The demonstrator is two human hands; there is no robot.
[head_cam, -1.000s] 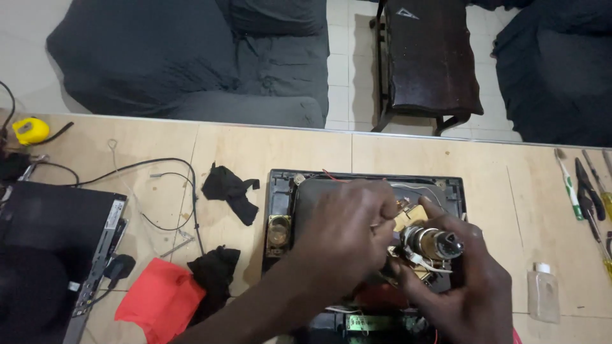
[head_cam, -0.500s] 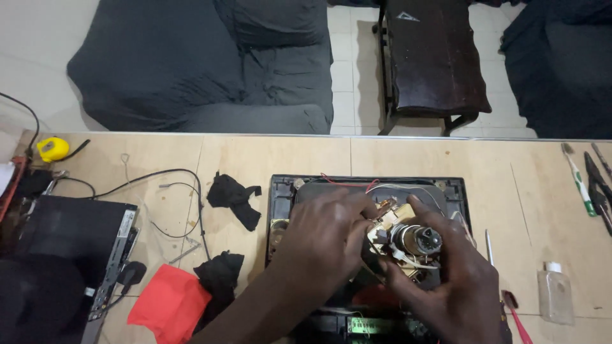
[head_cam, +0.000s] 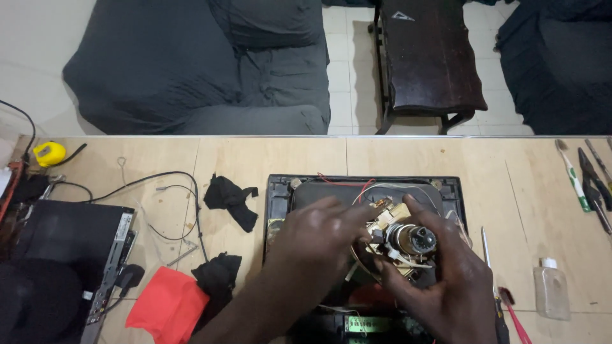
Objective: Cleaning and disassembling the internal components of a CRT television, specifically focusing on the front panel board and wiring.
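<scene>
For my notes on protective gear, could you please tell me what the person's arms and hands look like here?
Both are bare. The left hand and the right hand wear no gloves, rings or watch that can be seen, and no sleeve shows on either forearm as far as the frame's lower edge. The fingers are uncovered, with short nails.

home living rm, prob | sofa (head_cam: 191,70) | workbench (head_cam: 268,153) w/ tools (head_cam: 596,185)
</scene>
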